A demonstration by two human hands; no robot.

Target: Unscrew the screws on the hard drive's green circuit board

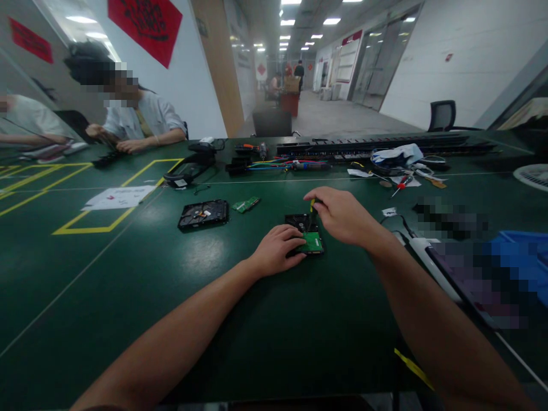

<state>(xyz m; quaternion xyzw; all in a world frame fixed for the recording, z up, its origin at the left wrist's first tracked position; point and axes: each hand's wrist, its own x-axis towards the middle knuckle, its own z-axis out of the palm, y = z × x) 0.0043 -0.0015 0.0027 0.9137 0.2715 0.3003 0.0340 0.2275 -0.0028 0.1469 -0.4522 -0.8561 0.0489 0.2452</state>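
A hard drive with a green circuit board [314, 243] lies board side up on the green table. My left hand [278, 251] rests on its left side, fingers across the board and thumb by the near edge, holding it. In my right hand [342, 214] is a screwdriver [313, 206] with a yellow and black handle, gripped upright over the drive. The screwdriver's tip is too small and dark to make out. To the left lie another black hard drive [204, 215] and a loose green circuit board [246, 205].
Tools and coloured wires [278, 165] lie along the back, with a red screwdriver [401, 184] among clutter at right. A white-edged device [432, 262] and a blue bin [520, 260] are at right. Paper [117, 197] lies at left. A co-worker [141, 120] sits across the table.
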